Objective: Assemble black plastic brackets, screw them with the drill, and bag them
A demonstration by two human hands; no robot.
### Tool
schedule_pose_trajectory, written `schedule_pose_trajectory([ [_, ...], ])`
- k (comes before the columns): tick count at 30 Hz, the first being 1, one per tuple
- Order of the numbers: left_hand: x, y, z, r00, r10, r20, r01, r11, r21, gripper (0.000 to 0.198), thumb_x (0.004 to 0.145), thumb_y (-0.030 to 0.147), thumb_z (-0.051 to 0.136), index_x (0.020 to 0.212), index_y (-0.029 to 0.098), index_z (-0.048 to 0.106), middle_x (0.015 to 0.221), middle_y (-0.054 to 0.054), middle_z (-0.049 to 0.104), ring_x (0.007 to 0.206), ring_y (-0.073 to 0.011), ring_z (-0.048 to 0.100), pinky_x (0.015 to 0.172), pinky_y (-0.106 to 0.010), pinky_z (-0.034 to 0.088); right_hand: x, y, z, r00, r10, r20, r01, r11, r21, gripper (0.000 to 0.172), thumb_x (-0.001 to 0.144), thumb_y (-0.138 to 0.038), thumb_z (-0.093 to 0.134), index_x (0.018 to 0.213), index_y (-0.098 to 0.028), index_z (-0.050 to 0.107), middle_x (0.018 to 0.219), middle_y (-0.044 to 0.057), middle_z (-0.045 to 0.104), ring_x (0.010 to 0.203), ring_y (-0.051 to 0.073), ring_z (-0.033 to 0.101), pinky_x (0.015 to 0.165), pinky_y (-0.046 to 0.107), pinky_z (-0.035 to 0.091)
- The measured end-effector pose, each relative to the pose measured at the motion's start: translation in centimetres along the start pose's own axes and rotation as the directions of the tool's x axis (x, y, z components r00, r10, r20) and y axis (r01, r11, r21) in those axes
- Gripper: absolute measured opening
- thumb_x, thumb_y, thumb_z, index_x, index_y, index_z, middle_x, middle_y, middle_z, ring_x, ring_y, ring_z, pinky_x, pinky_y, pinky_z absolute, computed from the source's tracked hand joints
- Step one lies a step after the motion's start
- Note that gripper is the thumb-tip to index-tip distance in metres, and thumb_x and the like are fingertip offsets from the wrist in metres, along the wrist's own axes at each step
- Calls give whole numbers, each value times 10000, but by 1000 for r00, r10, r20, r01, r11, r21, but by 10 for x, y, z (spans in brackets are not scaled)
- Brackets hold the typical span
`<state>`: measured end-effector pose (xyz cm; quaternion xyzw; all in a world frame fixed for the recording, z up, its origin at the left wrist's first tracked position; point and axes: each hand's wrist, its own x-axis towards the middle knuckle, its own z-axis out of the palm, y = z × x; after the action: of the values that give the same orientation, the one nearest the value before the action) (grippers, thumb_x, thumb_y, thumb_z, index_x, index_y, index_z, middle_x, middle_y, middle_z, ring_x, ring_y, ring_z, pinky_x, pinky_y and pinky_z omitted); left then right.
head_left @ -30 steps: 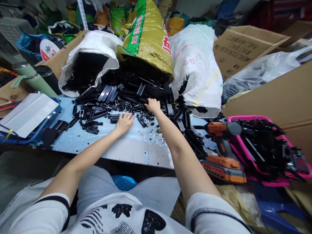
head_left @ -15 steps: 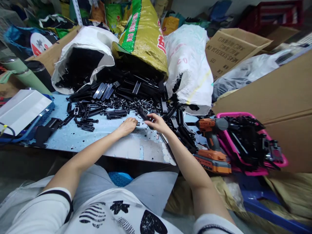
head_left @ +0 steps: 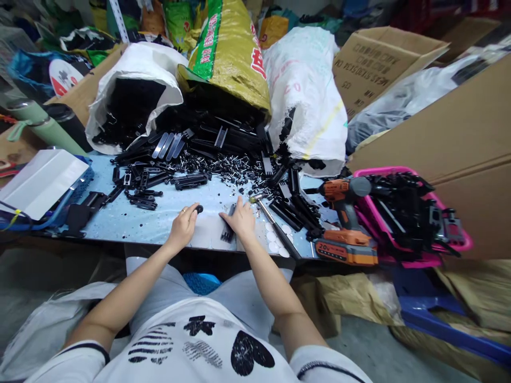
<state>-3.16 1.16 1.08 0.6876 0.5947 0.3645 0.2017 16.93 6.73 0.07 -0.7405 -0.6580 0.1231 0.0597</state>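
Between its thumb and fingertips my left hand [head_left: 183, 226] pinches a small black round part [head_left: 199, 209] over the blue work surface. My right hand [head_left: 241, 218] is closed at the thumb side on a dark slotted part [head_left: 228, 226], which is near the table's front edge. Just right of that hand lies a hammer [head_left: 279, 229] with a black handle. Loose pins and screws [head_left: 239, 170] are heaped behind both hands. Black bars [head_left: 191, 181] lie stacked behind my left hand.
An orange cordless drill [head_left: 345, 223] stands at the right, beside a pink basket [head_left: 357, 213] of black parts. White sacks [head_left: 309, 90] and a yellow sack [head_left: 231, 58] rise at the back. At the left are a blue tray [head_left: 85, 178] and a green bottle [head_left: 51, 127].
Both hands have moved nearer the front edge and further apart. The dark part by my right hand has come down to the table's front, and the hammer shows more fully.
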Motion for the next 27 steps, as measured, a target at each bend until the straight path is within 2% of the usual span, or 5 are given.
schedule_pose_trajectory([
  [4,-9,5,6,996,-71,60,83,971,-222,408,949,323,360,1297,156,492,1012,-80,603,553,-79,543,672,-284,504,-10,6,-1,981,-143,135,87,932,352,650,855,-560,465,1358,-151,419,1067,169,617,957,281,604,832,428,468],
  [10,-14,24,14,999,-2,34,11,964,-266,378,924,320,432,1255,178,549,992,-81,618,843,-157,601,797,-307,492,-38,-8,0,874,-472,117,43,315,948,634,905,-566,352,1433,-217,324,710,-1,594,560,111,560,545,255,504],
  [16,-26,36,5,997,75,16,-74,995,-71,385,934,298,407,1281,179,527,926,-69,576,866,-163,591,789,-284,489,-34,7,-17,781,-625,-21,340,396,853,533,882,-461,499,1361,-232,455,978,45,602,572,63,519,568,235,504],
  [22,-30,40,12,990,130,-58,-134,988,-77,360,947,291,386,1260,198,538,924,-67,585,861,-153,587,790,-280,494,-33,10,-30,672,-721,-171,622,423,659,494,898,-434,496,1352,-242,469,1071,76,629,966,172,589,888,343,481],
  [27,-23,53,25,937,76,-341,-125,984,-124,372,959,281,343,1257,167,535,987,-113,598,912,-170,574,828,-319,489,-48,-9,-16,771,-576,-270,563,421,711,517,913,-433,460,1383,-220,424,1074,95,609,876,170,603,814,331,517],
])
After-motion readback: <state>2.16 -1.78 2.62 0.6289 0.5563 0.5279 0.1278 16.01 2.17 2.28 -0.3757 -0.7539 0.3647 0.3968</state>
